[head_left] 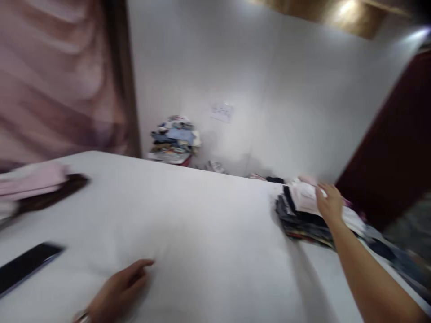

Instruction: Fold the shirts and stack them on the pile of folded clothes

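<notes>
Possibly, the clothes stack (303, 220) at right on the tabletop (202, 224) could slip apart if the right hand (330, 204), pinching or only resting, I cannot tell, pulls sideways; the left hand (123, 287) curls loosely, empty.

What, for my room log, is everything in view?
Table: 1, white, centre
Wall: 1, grey, behind
Smartphone: 1, black, near left
Clothes stack: 1, mixed, table's right
Left clothes pile: 1, pink-brown, table's left
Far clothes pile: 1, mixed, by wall
Notice: 1, white, on wall
Curtain: 1, pink, left
Panel: 1, maroon, right
Lights: count unclear, white, top right
Other clothes: several, mixed, beyond table
Left hand: 1, near left
Right hand: 1, on stack
</notes>
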Demonstrator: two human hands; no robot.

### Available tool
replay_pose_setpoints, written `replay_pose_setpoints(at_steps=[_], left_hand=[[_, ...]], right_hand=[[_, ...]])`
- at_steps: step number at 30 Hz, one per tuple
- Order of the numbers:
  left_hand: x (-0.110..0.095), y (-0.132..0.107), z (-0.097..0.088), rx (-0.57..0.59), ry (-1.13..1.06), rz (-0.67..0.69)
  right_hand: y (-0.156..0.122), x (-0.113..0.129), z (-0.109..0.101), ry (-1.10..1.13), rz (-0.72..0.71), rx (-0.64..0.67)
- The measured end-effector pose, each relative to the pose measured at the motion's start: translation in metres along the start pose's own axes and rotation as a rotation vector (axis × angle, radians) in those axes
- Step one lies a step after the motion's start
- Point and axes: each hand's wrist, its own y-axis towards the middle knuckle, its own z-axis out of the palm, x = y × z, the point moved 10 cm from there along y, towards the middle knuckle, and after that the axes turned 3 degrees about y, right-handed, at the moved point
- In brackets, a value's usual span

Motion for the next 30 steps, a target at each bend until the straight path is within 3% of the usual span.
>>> replay_pose_setpoints(at_steps=[3, 7, 11, 16, 18, 19, 21, 23, 25, 27, 30], left_hand=[[-0.011, -0.009, 0.005, 0.035, 0.043, -0.014], [-0.023, -0.007, 0.006, 0.041, 0.088, 0.010], [-0.022, -0.009, 0.011, 0.044, 0.031, -0.002], [-0.012, -0.004, 0.026, 0.135, -0.228, -0.164], [-0.018, 0.001, 0.018, 0.143, -0.326, -0.141], [-0.022, 0.003, 0.005, 0.117, -0.372, -0.094], [-0.028, 0.007, -0.041, -0.010, -0.385, 0.036], [-0.023, 0.007, -0.109, -0.225, -0.236, 0.139], [-0.005, 0.003, -0.185, -0.467, 0.008, 0.160], [0.022, 0.000, -0.252, -0.660, 0.264, 0.110], [0.087, 0.004, -0.318, -0.742, 0.575, -0.199]], right_hand=[[-0.058, 0.059, 0.044, 0.154, -0.306, 0.124], [-0.170, 0.116, 0.111, 0.383, -0.289, 0.459], [-0.277, 0.165, 0.165, 0.411, -0.232, 0.877], [-0.344, 0.208, 0.203, 0.384, -0.164, 1.144], [-0.359, 0.221, 0.214, 0.379, -0.173, 1.192], [-0.365, 0.225, 0.220, 0.374, -0.176, 1.207], [-0.375, 0.228, 0.231, 0.353, -0.188, 1.225], [-0.382, 0.222, 0.243, 0.329, -0.203, 1.204], [-0.386, 0.212, 0.253, 0.307, -0.212, 1.148], [-0.389, 0.199, 0.261, 0.275, -0.217, 1.090], [-0.396, 0.186, 0.267, 0.227, -0.269, 1.028]])
